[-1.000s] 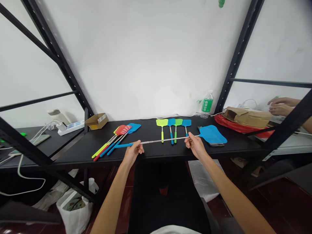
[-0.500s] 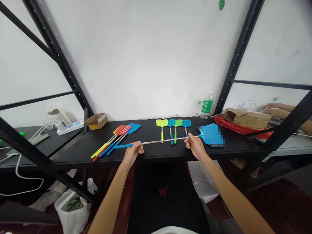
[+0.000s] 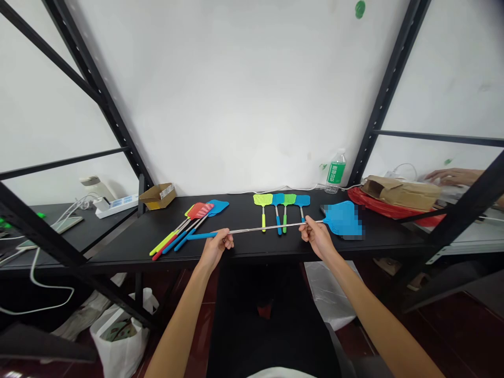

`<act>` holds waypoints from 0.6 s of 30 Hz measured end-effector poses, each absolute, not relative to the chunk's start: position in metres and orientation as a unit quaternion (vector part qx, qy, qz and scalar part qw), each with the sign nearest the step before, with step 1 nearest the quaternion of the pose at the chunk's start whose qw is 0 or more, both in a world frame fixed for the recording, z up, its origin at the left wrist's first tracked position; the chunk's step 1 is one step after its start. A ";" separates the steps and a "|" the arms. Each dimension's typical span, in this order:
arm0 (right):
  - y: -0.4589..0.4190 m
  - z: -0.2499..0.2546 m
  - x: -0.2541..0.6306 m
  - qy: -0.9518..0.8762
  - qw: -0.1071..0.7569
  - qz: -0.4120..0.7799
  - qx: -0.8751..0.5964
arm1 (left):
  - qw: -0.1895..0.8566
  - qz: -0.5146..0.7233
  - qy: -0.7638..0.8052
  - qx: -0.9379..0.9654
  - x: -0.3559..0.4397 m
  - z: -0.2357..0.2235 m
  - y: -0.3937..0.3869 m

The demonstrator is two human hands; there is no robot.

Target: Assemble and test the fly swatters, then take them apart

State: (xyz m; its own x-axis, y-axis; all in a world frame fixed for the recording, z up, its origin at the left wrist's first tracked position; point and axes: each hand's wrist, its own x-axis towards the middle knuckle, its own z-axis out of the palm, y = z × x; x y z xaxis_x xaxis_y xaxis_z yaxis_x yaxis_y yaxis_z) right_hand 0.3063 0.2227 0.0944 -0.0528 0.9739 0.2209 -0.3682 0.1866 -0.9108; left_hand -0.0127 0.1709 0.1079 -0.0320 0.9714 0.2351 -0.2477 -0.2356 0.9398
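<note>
I hold a blue fly swatter (image 3: 342, 218) stretched out sideways just above the black shelf (image 3: 244, 247). My left hand (image 3: 216, 248) is closed on the metal rod beside the blue handle. Near the swatter's head, my right hand (image 3: 317, 237) pinches the rod. Behind the rod lie several short swatters (image 3: 281, 202), yellow, blue and green, side by side. To the left lies a bundle of extended swatters (image 3: 185, 226) with red, blue and yellow heads.
A green-labelled water bottle (image 3: 335, 171) stands at the back right. A small cardboard box (image 3: 158, 195) and a power strip (image 3: 116, 202) sit at the left. At the right are brown paper (image 3: 399, 190) on a red tray and another person's hand (image 3: 452, 176). Bags lie under the shelf.
Both hands and the swatter stay almost where they were. The other person's hand at the far right has shifted slightly.
</note>
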 end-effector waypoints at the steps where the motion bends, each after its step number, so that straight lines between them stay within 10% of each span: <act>1: 0.223 0.094 0.306 -0.473 0.609 0.551 -0.320 | 0.495 0.615 0.370 0.490 -0.013 0.108 0.171; 18: 0.227 0.089 0.307 -0.493 0.614 0.540 -0.297 | 0.507 0.626 0.357 0.472 -0.015 0.104 0.174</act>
